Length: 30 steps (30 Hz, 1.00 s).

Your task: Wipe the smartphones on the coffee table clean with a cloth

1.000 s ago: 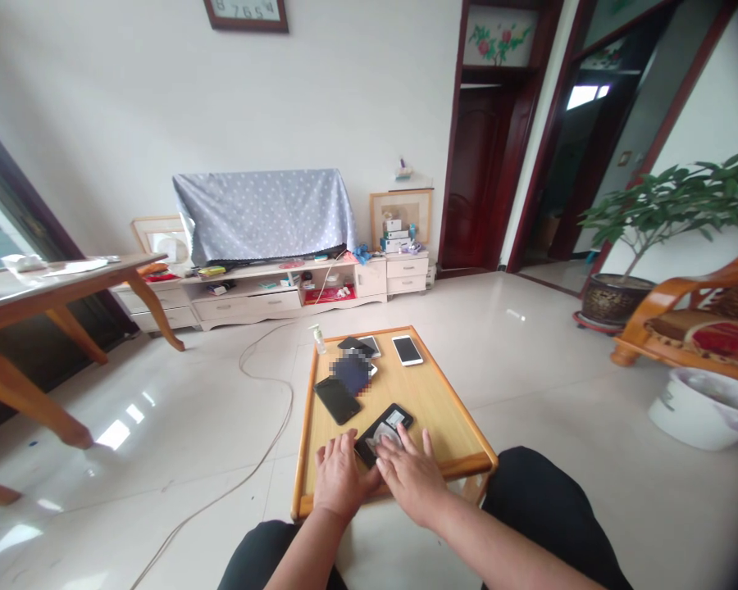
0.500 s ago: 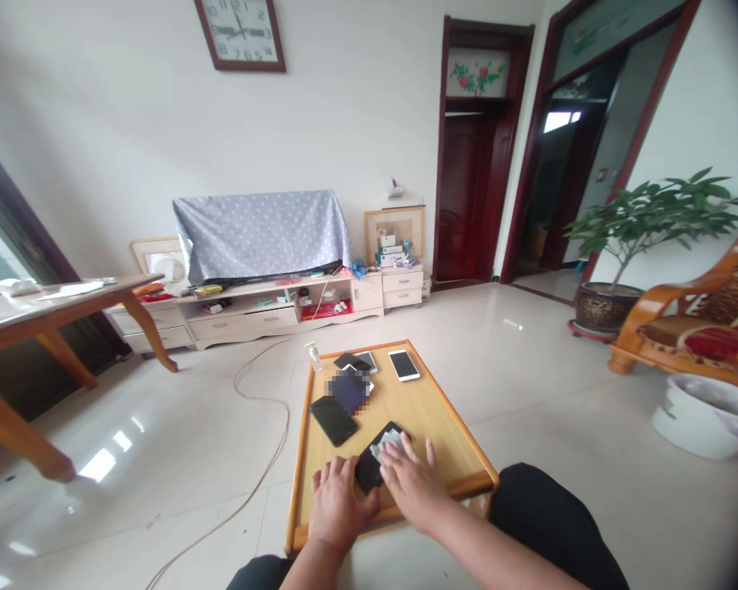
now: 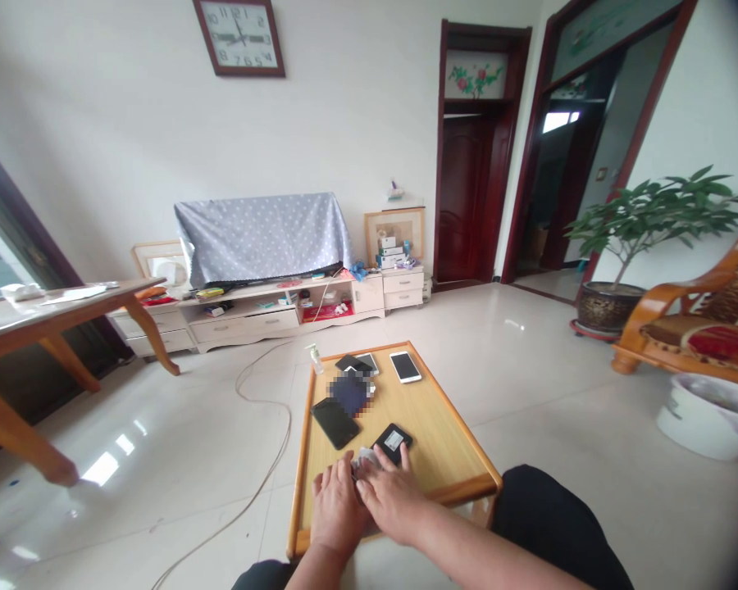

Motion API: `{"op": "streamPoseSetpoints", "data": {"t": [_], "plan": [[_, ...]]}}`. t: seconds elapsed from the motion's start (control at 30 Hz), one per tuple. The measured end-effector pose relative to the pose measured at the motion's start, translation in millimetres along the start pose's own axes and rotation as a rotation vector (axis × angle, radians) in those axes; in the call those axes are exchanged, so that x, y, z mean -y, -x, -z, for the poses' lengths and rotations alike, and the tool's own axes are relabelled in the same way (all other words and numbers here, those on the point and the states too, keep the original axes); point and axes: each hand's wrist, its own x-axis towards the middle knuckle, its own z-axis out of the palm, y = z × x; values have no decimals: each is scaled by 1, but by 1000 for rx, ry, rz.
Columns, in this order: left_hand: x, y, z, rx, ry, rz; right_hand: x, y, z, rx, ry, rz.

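A black phone (image 3: 382, 448) lies at a slant on the small wooden table (image 3: 430, 438) in front of me, a pale rectangle showing near its upper end. My left hand (image 3: 337, 500) grips the phone's left side close to its lower end, fingers curled. With the fingers of my right hand (image 3: 390, 492), I press a crumpled whitish cloth or tissue (image 3: 364, 459) onto the phone's lower part. My two hands touch and hide that end of the phone. Just beyond them rests another dark phone (image 3: 335, 423).
Farther along the table are a white phone (image 3: 405, 367), a dark phone (image 3: 352, 363) overlapping a pale one, a blurred dark blue item (image 3: 352, 393), and a pump bottle (image 3: 316, 359) at the left corner. A cable (image 3: 281, 434) runs across the floor.
My right hand has slid the cloth down and left along the phone, toward my left hand. The phone's upper part is now uncovered. My left hand stays at the phone's side.
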Motion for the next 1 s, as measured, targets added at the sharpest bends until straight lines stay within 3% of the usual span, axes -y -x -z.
{"op": "streamPoseSetpoints", "data": {"t": [0.13,0.33,0.4,0.6,0.8,0.9,1.0], "plan": [[-9,-1,9,32,6,8,-21,16,3,-14,-15,-19],[-22,-6,29,136,-12,30,-64,-10,20,-47,67,-330],[-22,-7,31,166,-9,38,-66,-15,20,-63,92,-317],[-25,-10,31,152,-22,38,-66,-10,16,-40,86,-52],[-31,-21,26,224,-123,-89,-103,-15,48,-68,44,-133],[-33,-36,13,293,-153,-134,-116,-10,57,-129,44,-175],[-41,-48,-3,277,-142,-147,-125,-4,57,-208,72,-269]]}}
